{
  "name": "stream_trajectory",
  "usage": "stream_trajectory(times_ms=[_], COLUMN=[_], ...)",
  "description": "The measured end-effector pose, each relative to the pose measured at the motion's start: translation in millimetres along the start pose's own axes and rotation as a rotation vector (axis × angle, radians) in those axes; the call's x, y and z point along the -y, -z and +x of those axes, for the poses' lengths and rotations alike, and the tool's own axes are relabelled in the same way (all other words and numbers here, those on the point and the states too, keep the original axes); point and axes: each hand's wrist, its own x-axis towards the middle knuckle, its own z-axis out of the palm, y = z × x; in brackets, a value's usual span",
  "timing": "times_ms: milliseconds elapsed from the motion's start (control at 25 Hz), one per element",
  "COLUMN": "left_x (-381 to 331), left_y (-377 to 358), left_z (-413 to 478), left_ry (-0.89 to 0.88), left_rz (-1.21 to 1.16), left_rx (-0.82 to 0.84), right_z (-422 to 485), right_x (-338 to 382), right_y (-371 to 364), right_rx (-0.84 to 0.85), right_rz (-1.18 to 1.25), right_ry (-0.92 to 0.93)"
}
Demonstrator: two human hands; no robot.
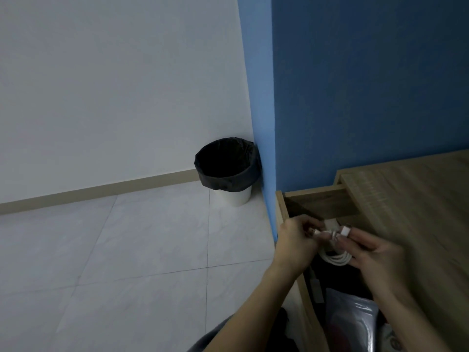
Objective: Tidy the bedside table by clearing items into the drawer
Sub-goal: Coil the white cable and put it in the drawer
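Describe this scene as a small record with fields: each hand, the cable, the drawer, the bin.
left hand: pinches the white cable near one end
right hand: holds the cable's coil
cable position: above the open drawer
drawer contents: clear plastic bag, dark items
bin: black liner, beside the blue wall

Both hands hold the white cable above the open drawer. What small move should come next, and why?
Probably lower the coiled white cable into the drawer and release it. The left hand and the right hand both pinch it directly over the open drawer, so placing it inside seems all that remains.
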Motion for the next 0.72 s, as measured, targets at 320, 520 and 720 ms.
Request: stream_trajectory(times_ms=[320, 520, 720], left_x=[25.7, 49.6, 53.8], left_y=[-0.2, -7.3, -9.9], left_z=[10.6, 14.1, 14.6], left_ry=[-0.217, -0.147, -0.016], left_rz=[0.368, 0.201, -0.1], left_rx=[-0.065, -0.184, -0.229], right_z=[41.0, 61.3, 60.7], right_x=[-45.5, -65.3, -68.5], right_y=[-13.3, -31.5, -50.5], right_rx=[-0.091, -0.139, -0.17], right_rz=[-0.049, -0.122, -0.267], right_ry=[-0.032, -0.064, 0.0])
